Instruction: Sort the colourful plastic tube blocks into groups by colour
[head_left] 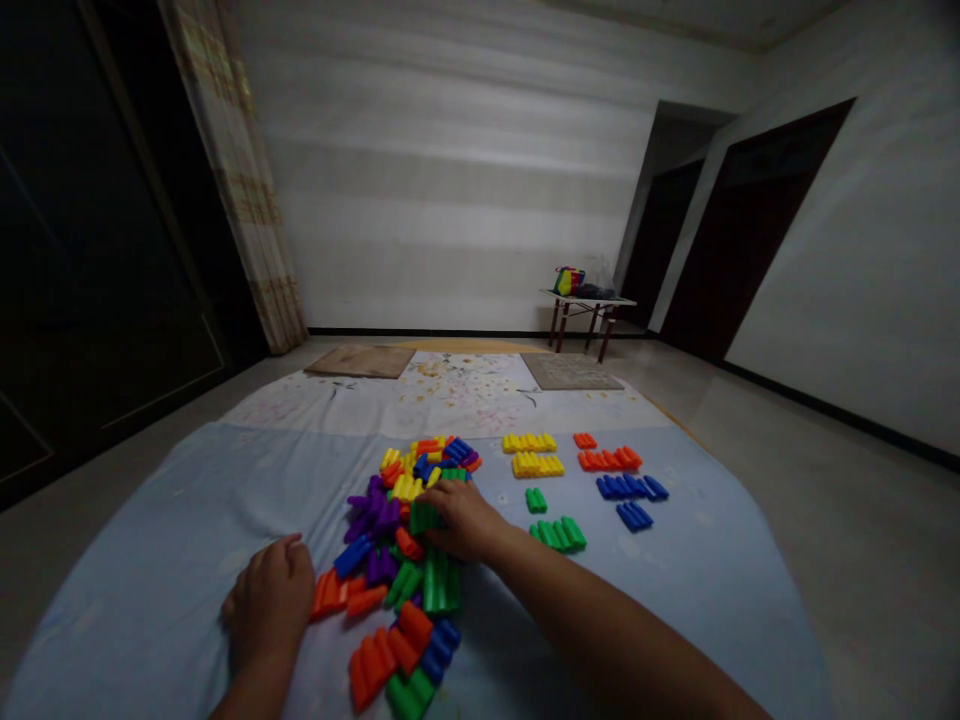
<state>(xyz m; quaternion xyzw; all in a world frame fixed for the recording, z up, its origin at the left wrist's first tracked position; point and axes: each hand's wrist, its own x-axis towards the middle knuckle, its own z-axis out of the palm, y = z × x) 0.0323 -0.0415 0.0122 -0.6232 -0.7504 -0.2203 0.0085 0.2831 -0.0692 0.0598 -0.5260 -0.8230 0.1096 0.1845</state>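
Observation:
A heap of colourful ridged plastic blocks, in purple, yellow, orange, blue and green, lies on the cloth in front of me. My right hand [461,517] reaches into the heap, its fingers closed on a green block [424,517]. Just below that hand is a larger green block [441,580]. My left hand [271,595] rests on the cloth left of the heap, holding nothing, its fingers loosely bent and partly hidden. Beside it lie orange blocks [330,594]. Purple blocks [373,512] sit at the heap's left side. Nearest me are more orange blocks [373,668].
Right of the heap, blocks lie in colour groups: yellow blocks [537,465], orange blocks [610,459], blue blocks [631,487] and green blocks [559,534]. A brown mat [361,361] and a grey mat [571,372] lie at the far edge. A small table [589,298] stands by the wall.

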